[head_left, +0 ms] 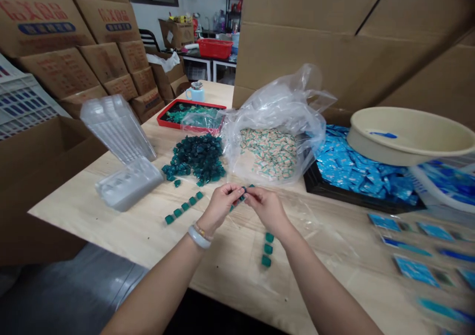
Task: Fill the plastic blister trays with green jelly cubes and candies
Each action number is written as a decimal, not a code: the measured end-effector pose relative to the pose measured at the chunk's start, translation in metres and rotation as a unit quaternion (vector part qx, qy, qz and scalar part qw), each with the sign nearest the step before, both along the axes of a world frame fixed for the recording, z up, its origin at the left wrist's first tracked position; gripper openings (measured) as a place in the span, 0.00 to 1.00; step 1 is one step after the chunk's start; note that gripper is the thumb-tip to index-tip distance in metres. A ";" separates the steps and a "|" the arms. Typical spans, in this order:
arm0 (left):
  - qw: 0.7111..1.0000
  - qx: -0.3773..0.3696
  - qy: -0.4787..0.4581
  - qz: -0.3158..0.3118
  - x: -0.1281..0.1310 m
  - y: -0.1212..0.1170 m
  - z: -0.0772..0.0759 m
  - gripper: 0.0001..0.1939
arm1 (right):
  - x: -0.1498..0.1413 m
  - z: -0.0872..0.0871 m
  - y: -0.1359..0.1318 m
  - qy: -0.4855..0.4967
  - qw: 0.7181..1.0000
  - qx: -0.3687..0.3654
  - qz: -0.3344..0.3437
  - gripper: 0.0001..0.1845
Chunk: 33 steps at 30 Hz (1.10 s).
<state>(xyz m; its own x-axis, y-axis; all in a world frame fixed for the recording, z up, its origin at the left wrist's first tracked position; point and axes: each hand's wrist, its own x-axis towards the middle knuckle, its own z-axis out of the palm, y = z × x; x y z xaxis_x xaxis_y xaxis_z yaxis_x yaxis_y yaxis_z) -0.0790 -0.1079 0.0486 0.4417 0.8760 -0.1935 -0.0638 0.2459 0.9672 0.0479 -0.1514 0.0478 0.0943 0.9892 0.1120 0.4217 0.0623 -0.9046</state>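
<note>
My left hand (222, 204) and my right hand (269, 210) meet above the table, thumbs and fingers pinched around a small dark teal block (244, 190). More teal shows under and behind the fingertips, partly hidden by them. To the left of my hands lies a slanting row of several teal blocks (185, 206). Three more teal blocks (268, 249) line up below my right wrist. Beyond my hands a heap of dark teal blocks (196, 157) sits beside a clear plastic bag (274, 107) that holds many small printed packets (272, 152).
Stacked clear plastic trays (128, 181) stand at the left. A red-rimmed tray (191, 122) and a light blue mug (196, 93) are farther back. On the right are a black tray (365, 196) of blue packets, a cream basin (408, 144) and laid-out flat packs (415, 270).
</note>
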 end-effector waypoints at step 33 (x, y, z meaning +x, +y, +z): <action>0.947 0.136 0.212 -0.199 -0.006 -0.126 -0.028 0.04 | -0.012 -0.039 -0.186 -0.007 0.989 -0.036 -0.143 0.08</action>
<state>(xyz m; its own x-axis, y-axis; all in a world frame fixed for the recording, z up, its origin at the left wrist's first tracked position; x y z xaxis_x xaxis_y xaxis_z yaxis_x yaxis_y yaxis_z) -0.0850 -0.2339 0.0205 0.6804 0.6992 -0.2192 0.3908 -0.0932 0.9158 0.0355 -0.3376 0.0087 0.3698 0.9280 0.0455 0.4249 -0.1254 -0.8965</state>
